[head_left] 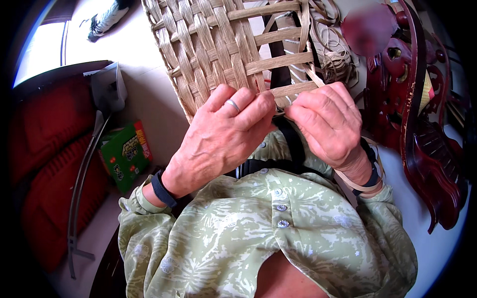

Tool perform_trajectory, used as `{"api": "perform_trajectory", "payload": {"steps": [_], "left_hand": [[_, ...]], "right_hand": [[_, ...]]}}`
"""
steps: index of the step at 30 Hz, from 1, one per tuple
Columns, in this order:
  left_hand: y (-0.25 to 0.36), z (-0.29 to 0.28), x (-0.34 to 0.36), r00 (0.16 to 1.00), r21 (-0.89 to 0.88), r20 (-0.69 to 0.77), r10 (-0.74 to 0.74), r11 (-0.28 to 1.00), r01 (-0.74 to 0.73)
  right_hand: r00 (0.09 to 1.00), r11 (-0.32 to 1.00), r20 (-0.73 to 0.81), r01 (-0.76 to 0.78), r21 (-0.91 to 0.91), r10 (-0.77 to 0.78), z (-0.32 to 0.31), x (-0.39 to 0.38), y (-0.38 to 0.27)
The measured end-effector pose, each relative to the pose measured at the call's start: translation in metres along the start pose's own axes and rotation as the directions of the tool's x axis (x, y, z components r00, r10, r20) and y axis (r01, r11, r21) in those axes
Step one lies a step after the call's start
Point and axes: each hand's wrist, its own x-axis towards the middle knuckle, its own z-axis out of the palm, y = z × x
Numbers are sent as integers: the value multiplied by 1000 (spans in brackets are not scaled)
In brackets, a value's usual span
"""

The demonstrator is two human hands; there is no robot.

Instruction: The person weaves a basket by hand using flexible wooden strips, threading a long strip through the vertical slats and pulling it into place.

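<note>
A woven panel [213,47] of tan flat strips extends away from me at the top. Its left part is closely woven, and on the right, spaced strips cross a frame bar wound with pale cord [292,44]. My left hand [223,131], with a ring on one finger, is closed at the panel's near edge, its fingertips hidden. Just right of it my right hand [330,124] pinches at the near right corner, where a tan strip [314,75] runs down into its fingers. Another thin strip [381,166] loops around my right wrist.
Loose strips and tangled cord [338,59] lie beyond my right hand. Carved dark red wooden furniture [415,114] stands close on the right. At left are a green box [124,156], a bent metal stand [82,193] and red cushioned seating [54,129].
</note>
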Motion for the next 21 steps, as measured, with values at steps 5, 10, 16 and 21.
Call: {"api": "perform_trajectory", "payload": {"steps": [5,10,16,21], "left_hand": [[4,11,-11,999,109,-53,5,994,1],[5,23,-17,991,108,-126,34,994,-20],[12,24,-10,983,54,-149,-112,991,121],[20,20,-10,960,-90,-158,-230,972,218]], "right_hand": [[999,999,-23,-32,13,32,6,-4,-9],[999,998,-11,-52,24,52,4,-1,-14],[953,873,146,-302,383,265,-15,-21,-43],[375,59,606,-878,475,701,11,-43,-47]]}}
